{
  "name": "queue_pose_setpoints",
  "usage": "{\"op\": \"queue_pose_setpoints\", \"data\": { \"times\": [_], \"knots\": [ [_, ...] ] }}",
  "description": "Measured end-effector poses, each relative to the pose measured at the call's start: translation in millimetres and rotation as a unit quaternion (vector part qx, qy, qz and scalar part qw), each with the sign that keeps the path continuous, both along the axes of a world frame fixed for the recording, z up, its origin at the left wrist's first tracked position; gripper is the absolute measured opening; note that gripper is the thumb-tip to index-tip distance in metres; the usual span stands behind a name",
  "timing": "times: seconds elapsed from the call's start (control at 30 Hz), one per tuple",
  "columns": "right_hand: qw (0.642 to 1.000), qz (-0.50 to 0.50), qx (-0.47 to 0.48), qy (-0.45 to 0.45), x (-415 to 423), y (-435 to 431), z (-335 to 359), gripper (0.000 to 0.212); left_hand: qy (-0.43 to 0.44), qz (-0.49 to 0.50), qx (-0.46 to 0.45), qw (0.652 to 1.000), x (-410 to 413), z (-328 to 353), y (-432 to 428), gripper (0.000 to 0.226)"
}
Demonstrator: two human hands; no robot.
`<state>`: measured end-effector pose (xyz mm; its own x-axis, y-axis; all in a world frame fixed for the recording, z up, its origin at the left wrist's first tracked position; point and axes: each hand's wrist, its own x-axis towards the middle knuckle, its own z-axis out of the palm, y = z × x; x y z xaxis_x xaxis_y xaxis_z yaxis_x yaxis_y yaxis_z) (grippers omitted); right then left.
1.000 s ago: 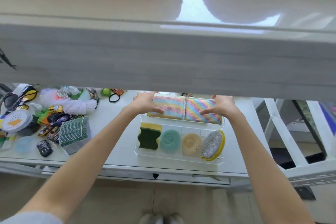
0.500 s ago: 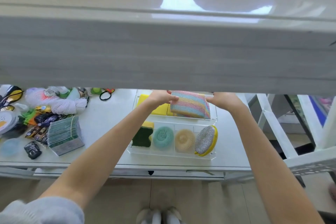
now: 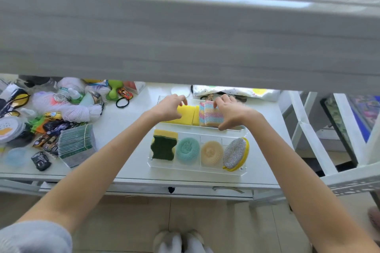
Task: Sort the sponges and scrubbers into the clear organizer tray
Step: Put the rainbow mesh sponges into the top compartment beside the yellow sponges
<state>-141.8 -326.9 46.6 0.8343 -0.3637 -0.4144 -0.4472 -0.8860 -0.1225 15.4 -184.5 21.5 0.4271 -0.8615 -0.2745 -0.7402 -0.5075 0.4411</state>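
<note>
Nearly done, right hand point(image 3: 232, 112) fingers pinch the rainbow-striped mesh sponges point(image 3: 210, 116) into the clear organizer tray point(image 3: 197, 167) at centre frame, left hand point(image 3: 169, 109) released.

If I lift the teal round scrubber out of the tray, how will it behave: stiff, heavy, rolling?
The teal round scrubber looks like puffy mesh, so probably light and squashy. Its round shape might roll if set on edge. The mesh may snag slightly on the clear organizer tray.

shelf edge point(image 3: 185, 37) overhead, clutter point(image 3: 51, 121) left
</note>
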Motion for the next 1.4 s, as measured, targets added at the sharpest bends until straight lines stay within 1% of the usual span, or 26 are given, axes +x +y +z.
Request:
{"op": "queue_pose_setpoints", "data": {
  "times": [0.07,0.1,0.23,0.3,0.4,0.47,0.57,0.7,0.87,1.0,1.17,1.3,1.4],
  "knots": [
    [1.0,0.004,-0.01,-0.002,4,3,-2,0.071,-0.036,-0.042,0.067,0.996,11,-2,10,0.054],
    [1.0,0.005,-0.012,-0.002,6,4,-2,0.073,-0.036,-0.053,0.078,0.995,15,-3,13,0.057],
    [1.0,0.006,-0.01,-0.002,12,1,0,0.076,-0.058,-0.084,0.07,0.992,23,-4,14,0.064],
    [1.0,-0.003,-0.003,-0.01,12,-1,0,0.079,-0.075,-0.092,0.061,0.991,24,-4,11,0.064],
    [1.0,-0.004,-0.018,-0.022,16,2,0,0.082,-0.103,-0.095,0.047,0.989,23,-8,8,0.063],
    [0.999,-0.012,-0.009,-0.033,18,2,0,0.079,-0.121,-0.095,0.044,0.987,23,-11,7,0.068],
    [0.998,-0.024,0.015,-0.056,16,0,1,0.082,-0.131,-0.103,0.046,0.985,24,-12,6,0.077],
    [0.998,-0.011,-0.007,-0.053,14,2,-1,0.077,-0.141,-0.104,0.044,0.984,26,-14,6,0.075],
    [0.999,0.008,-0.028,-0.022,23,6,0,0.071,-0.152,-0.098,0.031,0.983,22,-16,8,0.072],
    [0.998,0.017,-0.051,-0.017,26,3,-4,0.078,-0.144,-0.095,0.018,0.985,21,-16,11,0.069],
    [0.993,0.044,-0.1,-0.037,22,0,-3,0.083,-0.142,-0.091,0.026,0.985,20,-15,12,0.067],
    [0.991,0.051,-0.108,-0.056,11,-2,-4,0.088,-0.131,-0.094,0.039,0.986,19,-12,12,0.066],
    [0.993,0.021,-0.078,-0.081,3,-7,0,0.078,-0.101,-0.092,0.038,0.99,16,-6,10,0.068]
  ]
}}
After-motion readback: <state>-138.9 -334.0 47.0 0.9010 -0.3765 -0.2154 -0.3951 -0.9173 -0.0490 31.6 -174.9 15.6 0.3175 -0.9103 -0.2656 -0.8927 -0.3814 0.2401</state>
